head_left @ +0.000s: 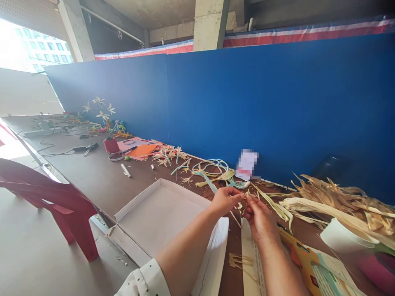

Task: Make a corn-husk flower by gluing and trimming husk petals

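My left hand (226, 201) and my right hand (258, 216) meet above the table, fingertips pinched together. Between them is a small pale-yellow piece of corn husk (248, 192), mostly hidden by the fingers. Just beyond lie pale green husk strips (273, 203) and a loose coil of light-blue cord (216, 163). A heap of dried corn husks (348, 201) spreads to the right of my right hand. Under my right forearm are a long pale strip (249, 246) and a yellow printed sheet (300, 255).
An open white cardboard box (166, 218) lies left of my arms. A white cup (345, 236) stands at the right. Husk flowers (173, 155), orange paper (142, 150) and a red thread spool (111, 144) are farther left. A blue partition (247, 94) backs the table; a red chair (58, 205) stands beside it.
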`<state>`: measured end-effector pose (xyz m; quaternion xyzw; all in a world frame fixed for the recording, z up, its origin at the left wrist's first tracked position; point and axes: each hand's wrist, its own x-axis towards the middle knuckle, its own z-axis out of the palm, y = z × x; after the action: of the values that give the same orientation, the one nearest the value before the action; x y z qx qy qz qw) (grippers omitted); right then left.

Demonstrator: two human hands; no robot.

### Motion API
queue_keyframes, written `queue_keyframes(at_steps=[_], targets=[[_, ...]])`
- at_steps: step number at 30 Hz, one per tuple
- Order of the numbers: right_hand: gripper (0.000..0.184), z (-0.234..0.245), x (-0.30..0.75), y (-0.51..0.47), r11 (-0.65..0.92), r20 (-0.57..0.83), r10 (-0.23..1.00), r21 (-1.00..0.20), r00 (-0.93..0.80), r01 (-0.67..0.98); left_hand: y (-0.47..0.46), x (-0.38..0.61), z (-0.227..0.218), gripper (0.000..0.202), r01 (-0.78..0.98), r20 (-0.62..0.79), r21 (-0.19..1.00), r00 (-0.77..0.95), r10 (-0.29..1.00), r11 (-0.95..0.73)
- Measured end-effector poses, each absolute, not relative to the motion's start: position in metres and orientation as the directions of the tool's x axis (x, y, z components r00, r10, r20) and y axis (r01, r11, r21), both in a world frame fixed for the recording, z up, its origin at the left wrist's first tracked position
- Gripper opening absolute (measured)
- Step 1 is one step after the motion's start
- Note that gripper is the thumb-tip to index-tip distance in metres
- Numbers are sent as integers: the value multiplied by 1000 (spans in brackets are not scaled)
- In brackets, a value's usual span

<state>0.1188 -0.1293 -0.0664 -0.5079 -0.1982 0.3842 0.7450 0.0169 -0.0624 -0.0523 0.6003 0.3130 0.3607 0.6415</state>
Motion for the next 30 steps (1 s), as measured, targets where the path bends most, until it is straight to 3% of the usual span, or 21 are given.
queue_keyframes(at_steps=[10, 20, 25, 30], targets=[[37, -74, 110, -127, 144, 7, 839, -967, 544, -210, -57, 19, -56, 28, -182, 85, 983, 420, 904, -8], [39, -77, 105, -126, 65, -6, 853, -991, 523, -117, -58, 16, -50, 15, -52, 50, 998, 312, 949, -35], [41, -74, 99, -127, 54, -13, 870, -991, 493, -121, -55, 15, -49, 17, 95, 81, 989, 275, 958, -110], [44, -72, 97, -126, 55, -14, 855, -992, 519, -117, -54, 15, -51, 20, 118, 56, 989, 279, 959, -92]])
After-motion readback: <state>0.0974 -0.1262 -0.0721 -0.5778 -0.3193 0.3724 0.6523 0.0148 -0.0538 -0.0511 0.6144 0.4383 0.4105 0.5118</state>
